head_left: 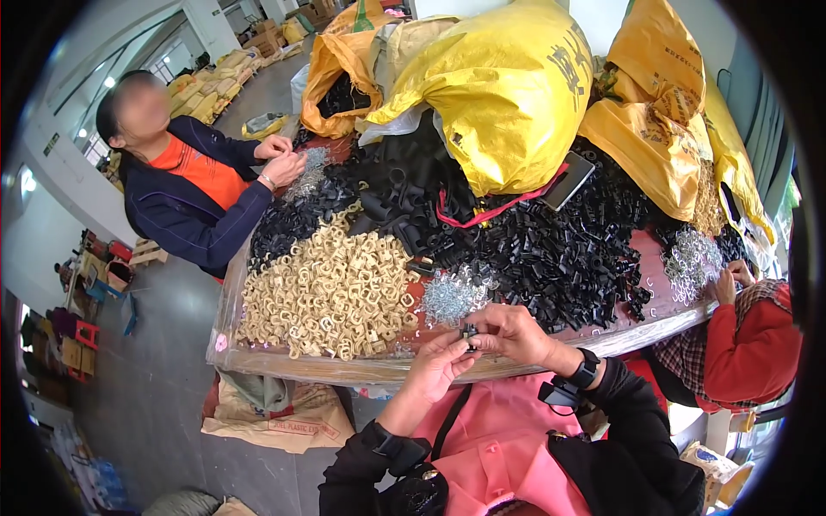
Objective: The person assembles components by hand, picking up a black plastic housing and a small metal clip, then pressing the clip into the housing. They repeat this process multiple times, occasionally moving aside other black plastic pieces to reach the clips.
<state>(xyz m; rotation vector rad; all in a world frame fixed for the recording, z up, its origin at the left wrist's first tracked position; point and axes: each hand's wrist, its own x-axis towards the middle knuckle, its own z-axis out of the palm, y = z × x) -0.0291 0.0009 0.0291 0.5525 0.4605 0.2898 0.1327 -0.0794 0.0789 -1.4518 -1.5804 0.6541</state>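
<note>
My left hand [437, 365] and my right hand [514, 334] meet over the table's near edge, fingertips pinched together. Between them is a small black plastic piece [470, 334], mostly covered by the fingers, so its exact shape is hard to make out. Just beyond my hands lies a small heap of silver metal hooks or clips [451, 297]. A large pile of beige plastic buckle-like parts [327, 288] spreads to the left of it. Black plastic parts [559, 267] cover the table to the right and behind.
Yellow sacks [508, 95] stand at the back, with a dark flat device [570, 182] against the nearest. A co-worker [194, 172] handles small parts at the left; another in a red sleeve [747, 357] works at the right. A wrapped table edge [344, 370] runs before me.
</note>
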